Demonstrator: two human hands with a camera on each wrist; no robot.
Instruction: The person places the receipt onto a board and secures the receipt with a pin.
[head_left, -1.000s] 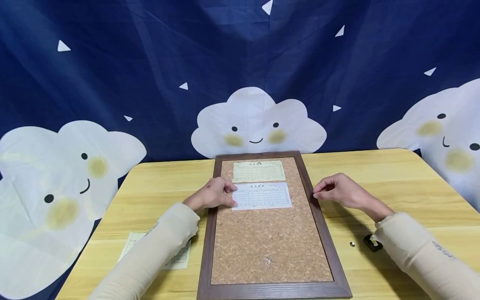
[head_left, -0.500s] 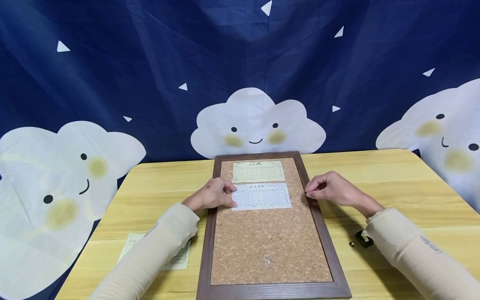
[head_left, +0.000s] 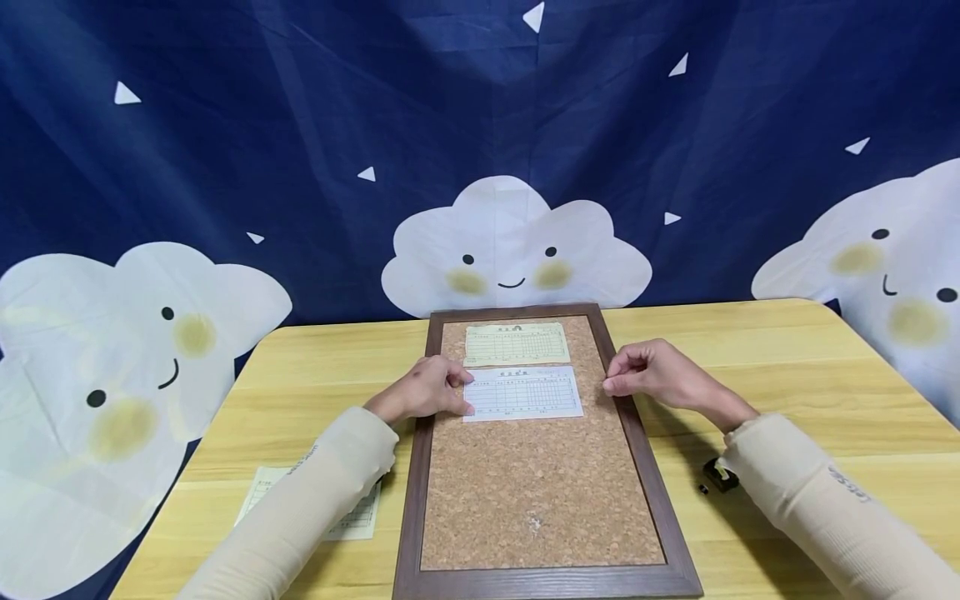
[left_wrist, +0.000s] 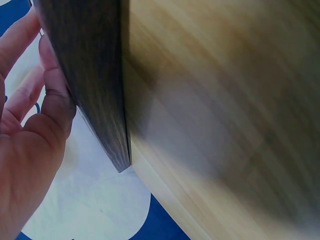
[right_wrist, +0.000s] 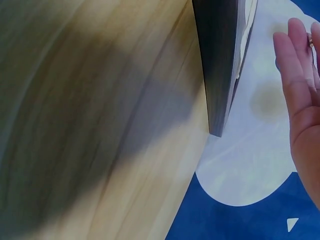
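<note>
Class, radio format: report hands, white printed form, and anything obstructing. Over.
Left hand on white printed form's left edge. Right hand over corkboard frame, apparently pinching small metallic item. Form flat on cork. No obstruction seen.

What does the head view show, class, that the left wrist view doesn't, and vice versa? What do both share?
Head view only: the cork face, yellow slip, printed face of the white slip, right grip, both sleeves, and the paper partly hidden by one.
Left wrist view only: the outer left side of the frame, close up.
Both: the left grip, frame, table and cloud-patterned backdrop.
</note>
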